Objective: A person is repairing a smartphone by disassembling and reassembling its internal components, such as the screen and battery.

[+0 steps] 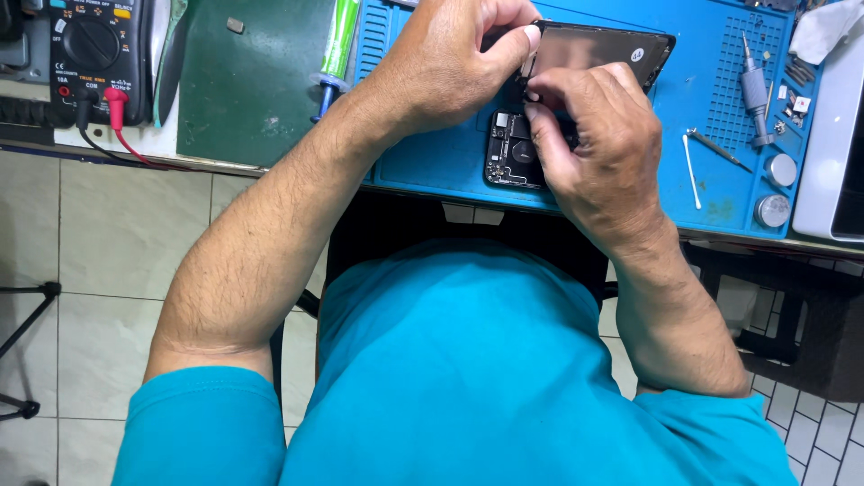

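Observation:
An opened phone body [509, 153] with its circuit parts showing lies on a blue work mat [702, 117]. Its black screen panel [598, 47] is lifted and tilted up at the far side. My left hand [450, 63] pinches the panel's near edge with thumb and fingers. My right hand [598, 144] rests over the phone body, fingertips meeting the left thumb at the hinge of panel and body. What sits between the fingertips is hidden.
On the mat's right are a small screwdriver [754, 90], a thin metal tool [720, 148], a white stick [690, 171] and two round tins [779, 169]. A multimeter [90, 54] with red lead, a green mat [252, 76] and a green tube [337, 45] lie left. A white device [832, 135] stands right.

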